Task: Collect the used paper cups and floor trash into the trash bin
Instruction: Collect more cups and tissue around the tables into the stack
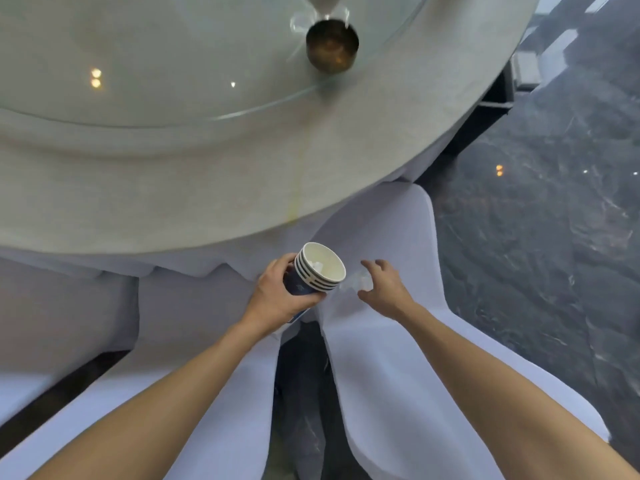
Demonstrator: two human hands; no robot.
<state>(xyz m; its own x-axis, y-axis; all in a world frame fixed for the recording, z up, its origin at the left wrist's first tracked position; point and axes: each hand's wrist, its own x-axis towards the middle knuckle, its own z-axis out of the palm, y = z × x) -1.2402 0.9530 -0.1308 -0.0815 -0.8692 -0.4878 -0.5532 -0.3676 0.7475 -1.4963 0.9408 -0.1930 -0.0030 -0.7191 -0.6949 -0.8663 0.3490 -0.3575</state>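
My left hand (277, 292) grips a stack of several nested paper cups (317, 271), dark blue outside with white rims. The stack tilts so its mouth faces up and right, and a small white crumpled scrap lies inside the top cup. My right hand (381, 282) hovers just right of the cups with its fingers spread. A small pale crumpled piece of trash (358, 280) lies under its fingers on the white chair cover; whether the fingers touch it is unclear. No trash bin is in view.
A round table with a grey cloth (207, 188) and a glass turntable (173, 64) fills the top. A dark metal bowl (331, 46) stands on the glass. White-covered chairs (388, 358) stand below my arms. Dark marble floor (536, 254) lies to the right.
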